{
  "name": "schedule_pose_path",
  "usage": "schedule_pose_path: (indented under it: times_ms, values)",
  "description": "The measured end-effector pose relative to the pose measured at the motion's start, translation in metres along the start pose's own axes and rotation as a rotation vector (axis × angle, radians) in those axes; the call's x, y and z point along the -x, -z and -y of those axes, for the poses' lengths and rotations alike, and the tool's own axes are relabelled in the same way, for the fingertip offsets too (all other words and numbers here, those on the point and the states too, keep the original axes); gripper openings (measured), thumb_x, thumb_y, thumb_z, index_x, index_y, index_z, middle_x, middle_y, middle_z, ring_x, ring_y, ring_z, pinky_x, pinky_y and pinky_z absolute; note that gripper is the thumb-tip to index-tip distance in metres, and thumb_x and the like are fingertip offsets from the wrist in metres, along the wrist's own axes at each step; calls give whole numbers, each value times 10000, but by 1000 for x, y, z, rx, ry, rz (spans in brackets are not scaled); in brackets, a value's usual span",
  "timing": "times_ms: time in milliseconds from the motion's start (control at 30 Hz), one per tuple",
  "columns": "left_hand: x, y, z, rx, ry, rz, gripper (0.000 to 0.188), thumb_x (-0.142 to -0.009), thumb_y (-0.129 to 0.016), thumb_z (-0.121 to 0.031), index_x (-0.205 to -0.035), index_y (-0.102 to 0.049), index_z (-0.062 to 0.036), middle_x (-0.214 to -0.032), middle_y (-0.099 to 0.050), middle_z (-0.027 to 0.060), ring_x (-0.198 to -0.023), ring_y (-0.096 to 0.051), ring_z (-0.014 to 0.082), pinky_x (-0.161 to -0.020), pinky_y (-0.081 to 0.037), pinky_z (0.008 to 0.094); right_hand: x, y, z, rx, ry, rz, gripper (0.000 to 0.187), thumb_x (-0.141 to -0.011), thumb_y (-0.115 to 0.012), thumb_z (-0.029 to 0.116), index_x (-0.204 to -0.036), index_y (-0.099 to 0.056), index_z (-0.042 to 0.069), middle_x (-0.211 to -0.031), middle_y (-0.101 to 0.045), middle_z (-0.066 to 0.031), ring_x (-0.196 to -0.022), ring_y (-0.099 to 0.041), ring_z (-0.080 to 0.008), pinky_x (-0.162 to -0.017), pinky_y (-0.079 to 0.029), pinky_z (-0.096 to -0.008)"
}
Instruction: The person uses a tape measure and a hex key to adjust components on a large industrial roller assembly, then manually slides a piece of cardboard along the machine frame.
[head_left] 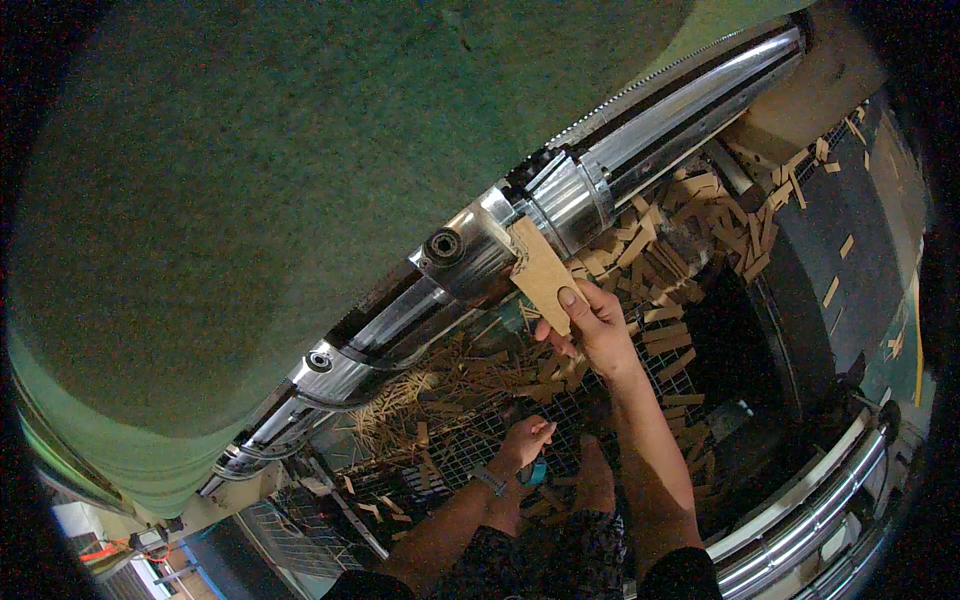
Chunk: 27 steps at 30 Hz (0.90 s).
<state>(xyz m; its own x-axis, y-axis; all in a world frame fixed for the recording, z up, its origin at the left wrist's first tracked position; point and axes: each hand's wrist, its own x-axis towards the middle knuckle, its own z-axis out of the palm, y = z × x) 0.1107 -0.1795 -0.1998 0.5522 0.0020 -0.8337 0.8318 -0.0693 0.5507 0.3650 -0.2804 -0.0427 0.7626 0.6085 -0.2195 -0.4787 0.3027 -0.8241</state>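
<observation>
My right hand (pixel 602 330) pinches a flat strip of brown cardboard (pixel 545 272) between thumb and fingers. The strip's far end has a ragged, torn-looking edge and overlaps the shiny metal shaft (pixel 470 235); whether it touches the metal I cannot tell. Lower down, in front of my legs, my left hand (pixel 524 444) has its fingers curled in, with a watch on the wrist. Just below it shows a teal object (pixel 534 472); whether the hand holds it or it lies behind is unclear. Bolted collars (pixel 443 244) sit along the shaft.
A huge green curved surface (pixel 300 200) fills the upper left behind the shaft. Cardboard offcuts (pixel 650 250) heap up beneath it and lie scattered over a wire grid (pixel 480 435). Dark belt-like surface (pixel 850 220) stretches at right; metal rollers (pixel 800 535) curve along the lower right.
</observation>
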Motion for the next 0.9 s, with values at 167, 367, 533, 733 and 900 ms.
schedule_pose_path:
  times_ms: [167, 367, 533, 733, 900]
  values:
    - [-3, 3, 10, -15, 15, -16, 346, -912, -480, -383, -876, -552, -46, -786, -571, 68, -736, -569, 188, -643, -481, 353, -2, -1, -1, -26, -9, 21, 325, -927, -459, 346, -957, -555, 37, -687, -631, -66, -463, -487, -68, -393, -359, -199]
    - [-4, 5, 11, -42, -66, 13, 360, -914, -464, -398, -848, -543, -53, -779, -568, 74, -739, -578, 190, -644, -486, 357, 4, 14, -6, 30, -61, -11, 291, -929, -461, 310, -970, -553, 37, -690, -630, -57, -485, -496, -70, -406, -357, -197]
    - [-10, 0, 25, -42, -94, -13, 357, -916, -461, -392, -830, -529, -52, -778, -567, 75, -780, -593, 192, -656, -496, 358, 30, 54, -46, 105, -233, -94, 283, -909, -500, 311, -957, -576, 43, -732, -636, -49, -523, -499, -57, -441, -386, -197]
    - [-9, -7, 17, 6, -51, 11, 339, -912, -483, -370, -814, -508, -46, -795, -576, 85, -789, -597, 193, -660, -497, 345, 110, 174, -190, 264, -297, -599, 253, -909, -497, 234, -1065, -523, 36, -879, -627, -85, -612, -569, -116, -510, -440, -259]
    - [3, -13, -9, -60, -19, 12, 329, -915, -483, -355, -805, -495, -45, -781, -577, 86, -781, -593, 194, -669, -493, 353, 240, 262, -272, 652, -769, -661, 257, -905, -502, 231, -1066, -520, 31, -886, -618, -95, -619, -574, -137, -517, -461, -275]
